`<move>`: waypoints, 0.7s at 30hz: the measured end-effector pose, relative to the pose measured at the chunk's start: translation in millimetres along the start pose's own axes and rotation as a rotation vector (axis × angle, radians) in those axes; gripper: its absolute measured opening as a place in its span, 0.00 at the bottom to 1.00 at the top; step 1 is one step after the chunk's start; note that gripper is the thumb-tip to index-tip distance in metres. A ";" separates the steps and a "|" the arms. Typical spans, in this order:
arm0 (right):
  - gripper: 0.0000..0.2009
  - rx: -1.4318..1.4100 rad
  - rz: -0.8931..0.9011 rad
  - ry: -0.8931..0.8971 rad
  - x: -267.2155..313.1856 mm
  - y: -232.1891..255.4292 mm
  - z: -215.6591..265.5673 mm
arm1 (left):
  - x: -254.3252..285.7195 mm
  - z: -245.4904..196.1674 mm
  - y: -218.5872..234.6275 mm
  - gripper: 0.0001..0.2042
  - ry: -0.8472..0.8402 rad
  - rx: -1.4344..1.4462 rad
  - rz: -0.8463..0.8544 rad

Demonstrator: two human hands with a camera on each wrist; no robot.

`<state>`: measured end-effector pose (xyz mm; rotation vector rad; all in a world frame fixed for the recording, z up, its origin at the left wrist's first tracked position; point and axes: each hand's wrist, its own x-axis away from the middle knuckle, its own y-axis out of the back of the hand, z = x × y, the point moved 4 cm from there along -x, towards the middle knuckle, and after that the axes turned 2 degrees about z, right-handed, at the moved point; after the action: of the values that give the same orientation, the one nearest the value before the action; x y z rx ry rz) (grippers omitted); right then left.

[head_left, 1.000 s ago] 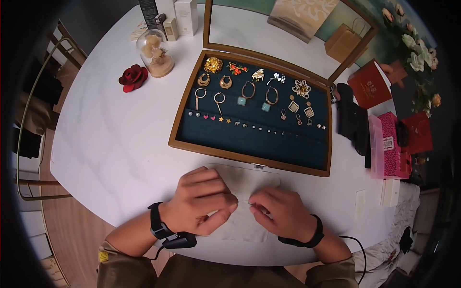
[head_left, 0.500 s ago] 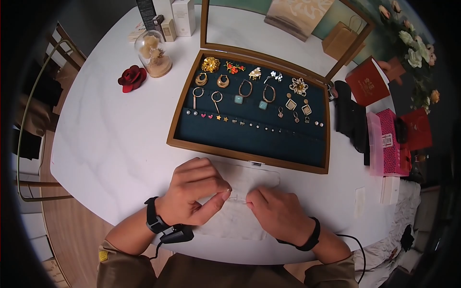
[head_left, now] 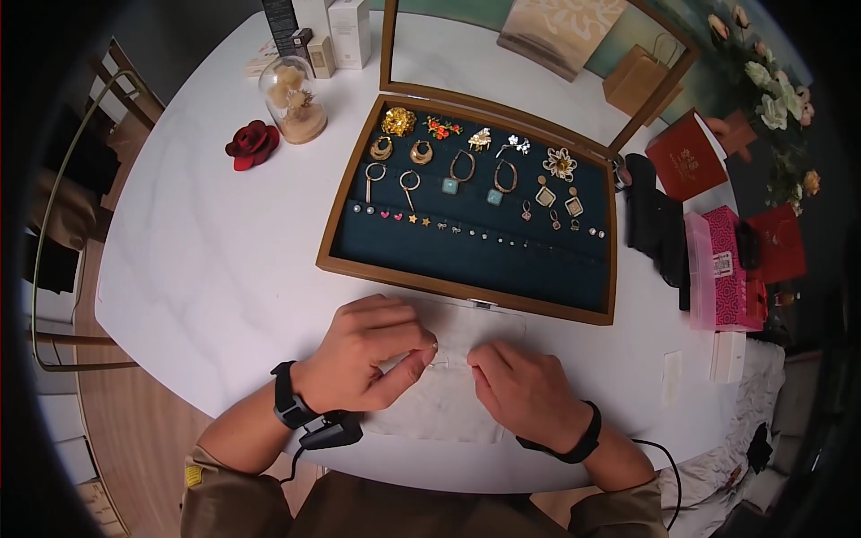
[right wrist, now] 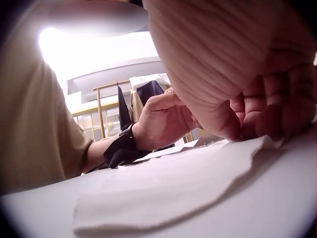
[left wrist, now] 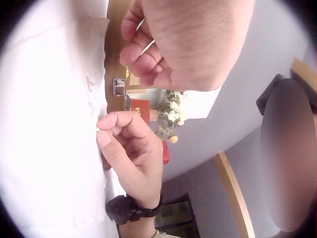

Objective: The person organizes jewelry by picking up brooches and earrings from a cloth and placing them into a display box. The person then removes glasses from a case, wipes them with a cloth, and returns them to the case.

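Observation:
My left hand hovers over a pale cloth, thumb and index finger pinching a tiny shiny piece too small to make out. To its right, my right hand holds thumb against index finger; the left wrist view shows a tiny pale bit between those fingertips. Between the two hands, small silvery jewellery pieces lie on the cloth. Just beyond stands an open wooden jewellery box with a dark teal lining, holding rows of earrings and brooches. Its glass lid is tilted up at the back.
Left of the box are a red fabric rose and a glass dome with dried flowers. Boxes stand behind them. On the right are a black case, a red box and a pink patterned box.
Both hands have shifted forward, towards the jewellery box. The gap between their fingertips has widened slightly, and small silvery pieces on the cloth have come into sight there.

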<state>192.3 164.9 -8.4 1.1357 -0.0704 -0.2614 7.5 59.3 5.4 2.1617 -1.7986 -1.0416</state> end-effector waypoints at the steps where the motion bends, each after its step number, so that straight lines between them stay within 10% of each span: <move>1: 0.06 0.000 -0.001 -0.001 0.3 0.3 -0.1 | 0.1 0.0 -0.5 0.01 0.003 0.003 0.002; 21: 0.05 0.040 0.081 0.059 -51.7 1.8 23.8 | 2.0 -6.2 4.6 0.01 -0.142 -0.068 -0.061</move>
<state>138.1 157.0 7.4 1.1767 -0.0698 -0.1548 7.5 54.3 11.6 2.1644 -1.7369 -1.2813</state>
